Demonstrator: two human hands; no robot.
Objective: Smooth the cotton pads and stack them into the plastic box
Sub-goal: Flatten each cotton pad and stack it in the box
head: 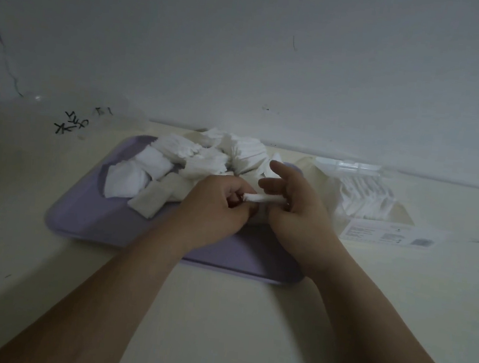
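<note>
A rolled-up white cotton pad (263, 198) is held between both hands above the lilac tray (93, 218). My left hand (217, 205) pinches its left end with curled fingers. My right hand (295, 205) grips its right end, index finger sticking up. A heap of crumpled cotton pads (205, 159) covers the far half of the tray. To the right stands the clear plastic box (377, 215), with several flat pads (365, 195) stacked inside and its lid open at the back.
The tray and box sit on a pale tabletop (44, 263) against a white wall. Black scribbles (70, 124) mark the far left. A white label (390, 236) runs along the box front.
</note>
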